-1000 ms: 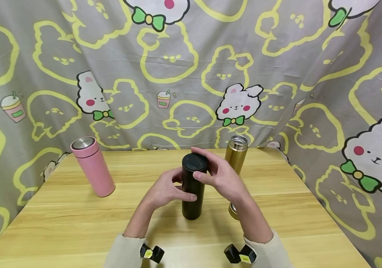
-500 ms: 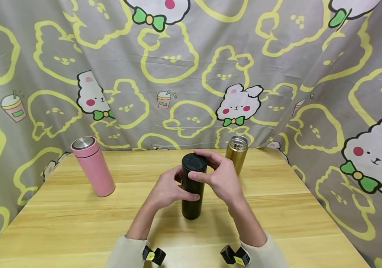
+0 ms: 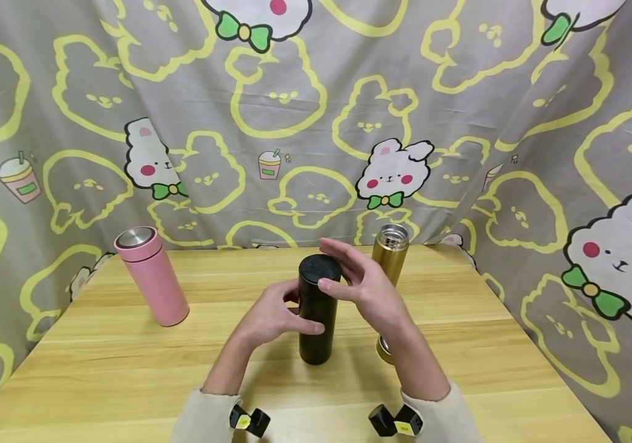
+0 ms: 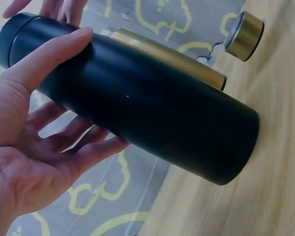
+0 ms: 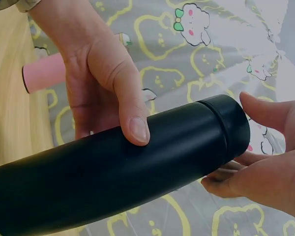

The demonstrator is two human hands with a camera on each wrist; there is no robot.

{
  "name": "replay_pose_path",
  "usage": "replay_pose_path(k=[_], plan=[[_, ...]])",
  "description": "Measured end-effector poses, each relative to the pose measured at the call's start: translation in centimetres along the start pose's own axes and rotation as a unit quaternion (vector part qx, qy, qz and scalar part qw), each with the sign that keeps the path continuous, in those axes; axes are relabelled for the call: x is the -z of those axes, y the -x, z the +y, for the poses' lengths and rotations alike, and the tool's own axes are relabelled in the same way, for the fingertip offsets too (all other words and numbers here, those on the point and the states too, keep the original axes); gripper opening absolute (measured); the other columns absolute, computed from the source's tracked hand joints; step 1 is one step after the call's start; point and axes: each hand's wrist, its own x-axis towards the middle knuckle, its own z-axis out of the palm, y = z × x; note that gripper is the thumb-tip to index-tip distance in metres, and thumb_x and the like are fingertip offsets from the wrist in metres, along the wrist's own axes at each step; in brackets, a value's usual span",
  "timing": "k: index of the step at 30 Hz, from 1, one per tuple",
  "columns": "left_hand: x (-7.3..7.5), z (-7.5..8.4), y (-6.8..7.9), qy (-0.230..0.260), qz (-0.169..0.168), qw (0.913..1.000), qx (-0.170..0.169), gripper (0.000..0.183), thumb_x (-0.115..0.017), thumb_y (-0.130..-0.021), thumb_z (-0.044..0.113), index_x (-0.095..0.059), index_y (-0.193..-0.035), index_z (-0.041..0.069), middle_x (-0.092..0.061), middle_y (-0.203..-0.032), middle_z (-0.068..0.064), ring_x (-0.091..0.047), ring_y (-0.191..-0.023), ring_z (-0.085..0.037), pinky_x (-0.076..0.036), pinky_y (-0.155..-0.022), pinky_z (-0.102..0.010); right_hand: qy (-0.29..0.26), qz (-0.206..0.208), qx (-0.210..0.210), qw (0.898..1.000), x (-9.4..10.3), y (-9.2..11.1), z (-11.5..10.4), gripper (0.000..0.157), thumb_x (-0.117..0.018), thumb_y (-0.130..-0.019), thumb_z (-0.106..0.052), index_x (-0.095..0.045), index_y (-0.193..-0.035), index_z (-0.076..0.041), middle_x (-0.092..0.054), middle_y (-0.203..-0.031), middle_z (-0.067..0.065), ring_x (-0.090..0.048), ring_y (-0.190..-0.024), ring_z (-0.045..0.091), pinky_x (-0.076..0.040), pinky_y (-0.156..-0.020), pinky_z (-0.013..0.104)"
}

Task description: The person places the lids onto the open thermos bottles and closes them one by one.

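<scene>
A black thermos bottle (image 3: pixel 316 344) stands upright on the table, its black lid (image 3: pixel 320 269) in place with a thin seam below it. My left hand (image 3: pixel 274 317) grips the bottle's body, thumb across the front and fingers behind, as the left wrist view also shows. My right hand (image 5: pixel 275 162) is loosely spread about the lid. Its thumb tip is right at the lid's edge and its fingers reach out behind, fairly straight. A gold thermos bottle (image 3: pixel 389 261) without its cap stands behind my right hand. Its gold cap (image 4: pixel 245 37) sits on the table, partly hidden by my right forearm in the head view.
A pink thermos bottle (image 3: pixel 155 283) with a steel-topped lid stands at the left of the wooden table (image 3: pixel 100 381). A grey curtain (image 3: pixel 210 98) with cartoon prints hangs behind and along the sides. Small black cameras are strapped to both sleeves.
My right hand first turned around the lid, its thumb moving left, then turned back and its fingers loosened and lifted. My left hand keeps its hold; the black bottle stays in place.
</scene>
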Motion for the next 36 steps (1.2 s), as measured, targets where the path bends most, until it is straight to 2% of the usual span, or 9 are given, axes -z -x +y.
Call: replay_pose_path(k=[4,8,12,16,18,23,29,32,36], plan=[[0.0,0.0,0.0,-0.002,-0.002,1.0000,-0.001,0.050,-0.097,-0.065,0.031,-0.071,-0.109,0.030,-0.072,-0.100,0.006,-0.065,-0.096,-0.021,-0.055,-0.079,-0.039,0.024,-0.012,0.032,0.999,-0.2,-0.2,0.3,0.054,-0.073,-0.094,-0.013,-0.054,-0.145,-0.010,-0.056,-0.145,0.010,-0.057,-0.131,0.030,-0.051,-0.104,0.035],[-0.2,0.1,0.0,-0.022,0.016,0.9996,0.001,0.051,-0.097,-0.063,0.033,-0.070,-0.106,0.029,-0.071,-0.098,0.005,-0.064,-0.094,-0.020,-0.055,-0.078,-0.038,0.053,0.002,0.061,0.997,-0.5,-0.3,0.6,0.047,-0.072,-0.094,-0.011,-0.060,-0.139,-0.007,-0.061,-0.138,0.015,-0.062,-0.124,0.028,-0.053,-0.096,0.026],[-0.5,0.2,0.0,-0.034,0.040,0.9985,0.016,0.055,-0.099,-0.059,0.037,-0.069,-0.104,0.028,-0.071,-0.097,0.006,-0.065,-0.092,-0.018,-0.055,-0.078,-0.038,0.052,0.012,0.065,0.996,-0.7,-0.4,0.7,0.048,-0.072,-0.093,-0.009,-0.060,-0.139,-0.005,-0.061,-0.140,0.014,-0.061,-0.128,0.027,-0.052,-0.100,0.029],[-0.8,0.5,-0.1,-0.042,0.059,0.9970,0.026,0.056,-0.099,-0.056,0.040,-0.068,-0.101,0.028,-0.070,-0.093,0.005,-0.065,-0.090,-0.017,-0.054,-0.077,-0.037,0.056,0.035,0.059,0.996,-0.7,-0.1,0.7,0.049,-0.074,-0.092,-0.008,-0.062,-0.139,-0.007,-0.063,-0.140,0.012,-0.060,-0.130,0.026,-0.051,-0.105,0.041],[-1.0,0.6,-0.1,-0.047,0.069,0.9961,0.030,0.056,-0.099,-0.055,0.040,-0.068,-0.100,0.028,-0.069,-0.091,0.005,-0.064,-0.089,-0.017,-0.054,-0.076,-0.037,0.062,0.050,0.051,0.996,-0.9,0.0,0.6,0.049,-0.076,-0.091,-0.010,-0.063,-0.138,-0.010,-0.063,-0.139,0.010,-0.060,-0.131,0.024,-0.049,-0.106,0.043],[-1.3,0.7,0.1,-0.050,0.097,0.9933,0.038,0.055,-0.100,-0.054,0.041,-0.067,-0.097,0.027,-0.068,-0.089,0.005,-0.063,-0.086,-0.018,-0.053,-0.073,-0.036,0.078,0.086,0.041,0.992,-1.6,0.1,0.5,0.050,-0.081,-0.087,-0.016,-0.066,-0.135,-0.015,-0.065,-0.138,0.005,-0.058,-0.132,0.018,-0.049,-0.107,0.039],[-1.6,0.8,0.1,-0.042,0.124,0.9909,0.029,0.056,-0.100,-0.054,0.040,-0.066,-0.097,0.028,-0.069,-0.087,0.006,-0.065,-0.085,-0.016,-0.054,-0.073,-0.036,0.101,0.118,0.060,0.986,-2.0,0.0,0.6,0.051,-0.085,-0.084,-0.018,-0.069,-0.132,-0.017,-0.067,-0.135,0.003,-0.059,-0.131,0.016,-0.047,-0.109,0.038],[-1.7,0.7,0.0,-0.036,0.129,0.9907,0.021,0.057,-0.100,-0.055,0.038,-0.066,-0.099,0.029,-0.069,-0.087,0.006,-0.066,-0.086,-0.015,-0.055,-0.074,-0.037,0.107,0.130,0.066,0.983,-2.3,0.0,0.6,0.052,-0.086,-0.082,-0.020,-0.070,-0.131,-0.018,-0.067,-0.135,0.002,-0.059,-0.131,0.015,-0.045,-0.111,0.036],[-1.6,0.7,-0.1,-0.030,0.119,0.9923,0.015,0.058,-0.100,-0.056,0.036,-0.067,-0.103,0.031,-0.070,-0.090,0.007,-0.067,-0.088,-0.015,-0.056,-0.075,-0.037,0.112,0.134,0.066,0.982,-2.5,0.1,0.7,0.052,-0.087,-0.081,-0.022,-0.070,-0.130,-0.019,-0.067,-0.135,0.001,-0.057,-0.133,0.013,-0.043,-0.113,0.036]])
